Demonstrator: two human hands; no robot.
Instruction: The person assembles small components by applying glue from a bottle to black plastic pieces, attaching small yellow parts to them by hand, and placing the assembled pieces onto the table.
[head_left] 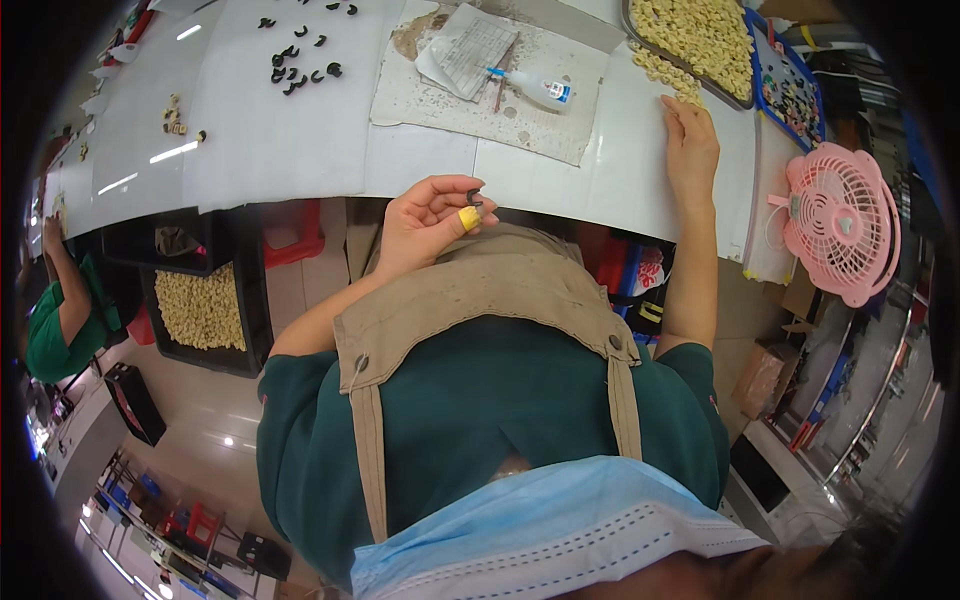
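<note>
Head view: left hand (420, 226) pinches a dark curved piece (473, 199), best held steady; right hand (693, 150), grip indeterminable, should pick yellow pieces (664, 72) singly.

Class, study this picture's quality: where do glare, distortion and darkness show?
In the head view, bright glare streaks mark the left of the white tabletop; light spots reflect off the floor; the shelving at far right bows; the corners fall to black.
</note>
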